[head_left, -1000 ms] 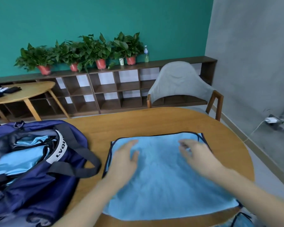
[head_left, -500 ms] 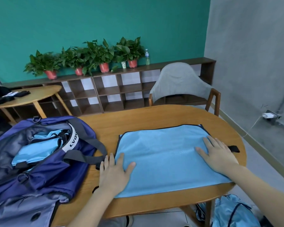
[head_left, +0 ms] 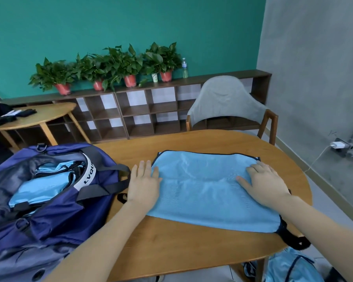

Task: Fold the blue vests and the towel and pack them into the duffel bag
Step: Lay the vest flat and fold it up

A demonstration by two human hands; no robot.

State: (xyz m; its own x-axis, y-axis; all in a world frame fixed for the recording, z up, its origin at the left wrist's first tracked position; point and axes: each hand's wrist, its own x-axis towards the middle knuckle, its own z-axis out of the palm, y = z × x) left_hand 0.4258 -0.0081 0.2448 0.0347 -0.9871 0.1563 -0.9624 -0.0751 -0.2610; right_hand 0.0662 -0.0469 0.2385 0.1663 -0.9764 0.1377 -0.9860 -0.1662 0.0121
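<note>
Pressing flat on one blue vest (head_left: 208,192) spread across the wooden counter (head_left: 192,249): left hand (head_left: 143,185) on its left edge, right hand (head_left: 266,185) on its right side, fingers (head_left: 253,169) of both splayed and released, gripping nothing. Left of the left fingers, one navy duffel bag (head_left: 49,202), unzipped, with folded blue fabric (head_left: 43,186) inside, exact count not clear. Below the right forearm, more blue cloth (head_left: 289,267) on the floor. Beyond the fingertips, one grey chair (head_left: 226,102), a low cubby shelf (head_left: 151,112) carrying four potted plants (head_left: 118,66), one bottle (head_left: 184,68), one cup (head_left: 154,77), teal wall (head_left: 120,25) behind, grey wall (head_left: 314,68) alongside.
</note>
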